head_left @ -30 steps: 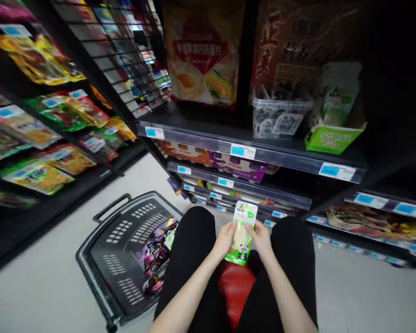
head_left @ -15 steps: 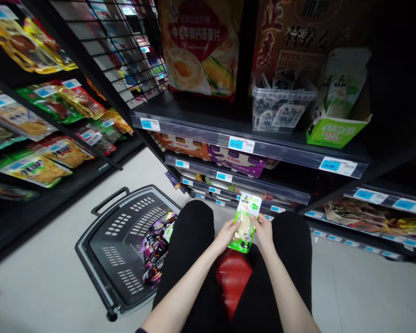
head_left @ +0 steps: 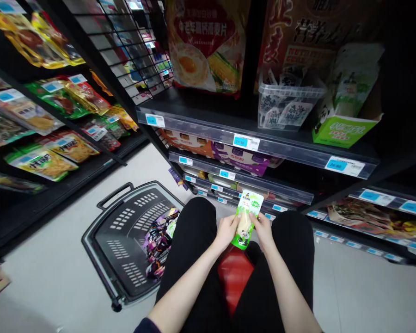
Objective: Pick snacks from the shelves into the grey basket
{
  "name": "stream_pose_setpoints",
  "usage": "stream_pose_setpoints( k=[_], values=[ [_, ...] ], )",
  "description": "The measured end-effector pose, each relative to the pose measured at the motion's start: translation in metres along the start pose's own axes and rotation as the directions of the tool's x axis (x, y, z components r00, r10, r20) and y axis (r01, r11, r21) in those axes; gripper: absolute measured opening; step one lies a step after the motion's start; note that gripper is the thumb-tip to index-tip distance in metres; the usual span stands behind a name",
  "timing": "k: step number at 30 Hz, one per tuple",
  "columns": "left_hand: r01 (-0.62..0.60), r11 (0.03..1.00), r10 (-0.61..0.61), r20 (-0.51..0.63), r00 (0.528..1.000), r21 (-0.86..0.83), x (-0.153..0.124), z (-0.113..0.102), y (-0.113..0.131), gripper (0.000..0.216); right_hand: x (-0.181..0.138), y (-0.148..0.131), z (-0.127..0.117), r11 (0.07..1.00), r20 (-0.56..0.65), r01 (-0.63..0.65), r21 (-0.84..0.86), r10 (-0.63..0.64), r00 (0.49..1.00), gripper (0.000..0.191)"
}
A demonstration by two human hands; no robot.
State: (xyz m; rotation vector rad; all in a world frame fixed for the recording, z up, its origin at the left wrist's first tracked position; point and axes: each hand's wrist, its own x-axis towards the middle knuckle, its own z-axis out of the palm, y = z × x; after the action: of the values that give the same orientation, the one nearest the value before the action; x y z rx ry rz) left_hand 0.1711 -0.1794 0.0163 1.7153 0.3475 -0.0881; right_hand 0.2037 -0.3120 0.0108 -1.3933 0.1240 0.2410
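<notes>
Both hands hold a small green and white snack pouch (head_left: 247,218) upright above my knees. My left hand (head_left: 226,231) grips its left edge with closed fingers. My right hand (head_left: 263,230) grips its right edge, thumb across the front. A red stool seat (head_left: 234,275) shows between my black trouser legs. On the floor to my left stands a black shopping basket (head_left: 125,240) holding purple and dark packets (head_left: 159,243).
Dark store shelves (head_left: 256,148) with blue price tags rise right in front, carrying large cereal bags, a clear tub (head_left: 287,104) of sachets and a green carton (head_left: 343,125). More bagged snacks line the shelves (head_left: 48,138) at left. Grey floor runs between.
The pouch and both hands have stayed over my knees, with the pouch tilting slightly. My head has shifted a little, so the shelves and basket sit slightly differently in view.
</notes>
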Motion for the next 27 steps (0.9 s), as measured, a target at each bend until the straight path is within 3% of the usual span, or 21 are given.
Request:
stream_pose_setpoints(
  k=[5,10,17,20,22,23,27],
  values=[
    [-0.044,0.999,0.044,0.070,0.997,0.002,0.006,-0.006,0.003,0.044,0.001,-0.003,-0.004,0.999,0.030,0.024,-0.038,-0.023,0.999,0.029],
    [-0.060,0.998,0.062,0.121,0.991,-0.018,0.007,-0.012,0.005,0.043,-0.004,-0.006,-0.002,0.998,0.168,0.024,-0.052,-0.015,0.986,0.028],
    [-0.060,0.998,0.064,0.097,0.993,-0.036,0.002,-0.009,0.003,0.043,-0.007,-0.006,0.000,0.997,0.256,0.033,-0.075,-0.012,0.967,0.032],
    [-0.073,0.996,0.076,0.052,0.996,-0.050,0.000,-0.007,0.003,0.043,-0.011,-0.007,0.003,0.958,0.120,0.141,-0.251,-0.114,0.986,0.034],
    [-0.090,0.994,0.091,0.013,0.996,-0.059,0.000,-0.007,0.004,0.043,-0.017,-0.007,0.005,0.860,0.018,0.231,-0.455,-0.251,0.968,0.035],
    [-0.103,0.992,0.103,0.001,0.995,-0.067,0.001,-0.006,0.005,0.043,-0.019,-0.007,0.007,0.810,0.027,0.261,-0.526,-0.291,0.956,0.035],
    [-0.155,0.978,0.160,0.031,0.987,-0.141,0.001,-0.005,0.009,0.046,-0.026,-0.005,0.011,0.797,0.245,0.307,-0.521,-0.205,0.948,0.035]
  ],
)
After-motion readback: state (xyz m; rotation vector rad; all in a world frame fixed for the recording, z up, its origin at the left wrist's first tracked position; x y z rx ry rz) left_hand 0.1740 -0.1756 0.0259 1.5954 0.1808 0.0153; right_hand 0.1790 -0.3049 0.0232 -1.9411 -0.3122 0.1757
